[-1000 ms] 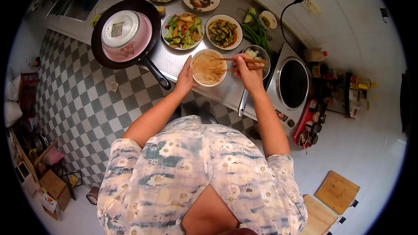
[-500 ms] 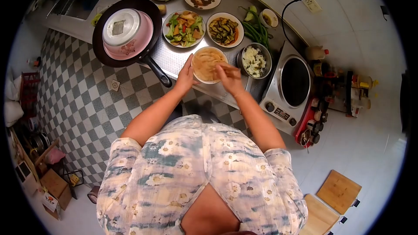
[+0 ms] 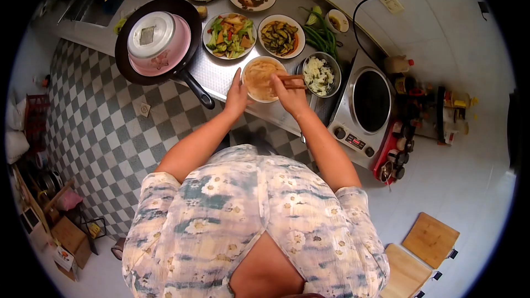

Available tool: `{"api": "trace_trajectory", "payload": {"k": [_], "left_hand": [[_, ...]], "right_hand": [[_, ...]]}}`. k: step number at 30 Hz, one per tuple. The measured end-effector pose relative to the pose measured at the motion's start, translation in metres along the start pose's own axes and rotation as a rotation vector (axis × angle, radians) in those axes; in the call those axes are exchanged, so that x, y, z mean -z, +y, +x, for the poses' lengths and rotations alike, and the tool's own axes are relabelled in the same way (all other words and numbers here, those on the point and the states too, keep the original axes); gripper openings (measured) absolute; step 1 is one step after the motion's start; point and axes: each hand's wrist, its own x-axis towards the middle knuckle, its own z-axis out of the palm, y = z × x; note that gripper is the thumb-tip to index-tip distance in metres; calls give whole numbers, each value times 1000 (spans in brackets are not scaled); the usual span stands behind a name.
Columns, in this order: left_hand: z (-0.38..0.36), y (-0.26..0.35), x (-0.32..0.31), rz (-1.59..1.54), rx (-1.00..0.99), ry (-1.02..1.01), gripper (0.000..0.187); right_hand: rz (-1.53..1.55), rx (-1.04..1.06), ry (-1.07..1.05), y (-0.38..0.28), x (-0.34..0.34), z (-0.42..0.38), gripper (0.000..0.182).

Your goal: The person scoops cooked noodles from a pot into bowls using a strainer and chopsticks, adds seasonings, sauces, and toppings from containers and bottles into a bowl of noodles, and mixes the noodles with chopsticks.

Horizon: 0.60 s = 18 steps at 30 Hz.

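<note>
A white bowl (image 3: 246, 86) of pale brown liquid with light strips in it sits at the counter's front edge. My left hand (image 3: 237, 98) holds it by the left side, fingers along the outer wall. In my right hand (image 3: 291, 96) is a pair of wooden chopsticks (image 3: 293, 81), gripped over the bowl's right side; their tips are hidden by the hand or in the liquid. Just right of that hand stands a metal bowl (image 3: 335, 89) with chopped white and green food. Behind are a plate of mixed vegetables (image 3: 230, 36) and a plate of cooked green slices (image 3: 279, 37).
On the left, a black frying pan (image 3: 126, 74) holds a pink basin (image 3: 182, 49) with a metal lid-like piece on top; its handle sticks out past the counter edge. An induction cooker (image 3: 353, 127) stands right. Green peppers (image 3: 323, 40) and more plates lie behind.
The chopsticks, blurred before, now show clearly and point rightward from my right hand, which has shifted slightly. My left hand stays on the bowl.
</note>
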Motion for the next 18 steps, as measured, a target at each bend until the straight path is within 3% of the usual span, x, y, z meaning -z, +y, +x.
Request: {"api": "trace_trajectory", "payload": {"k": [2, 5, 9, 13, 14, 18], "left_hand": [[0, -3, -4, 0, 12, 41, 56], [-8, -6, -13, -78, 18, 71, 55], [-17, 6, -23, -210, 90, 47, 54], [-18, 6, -24, -259, 172, 115, 60], [-20, 8, -18, -235, 211, 67, 61], [-13, 12, 11, -155, 256, -71, 65]], "right_hand": [[26, -66, -6, 9, 10, 2, 22], [54, -199, 47, -53, 49, -3, 24], [106, -323, 94, 2, 19, -11, 26], [-171, -44, 83, 7, 1, -11, 29], [-30, -123, 41, 1, 10, -11, 30], [-77, -111, 162, -29, 39, 13, 23]]}}
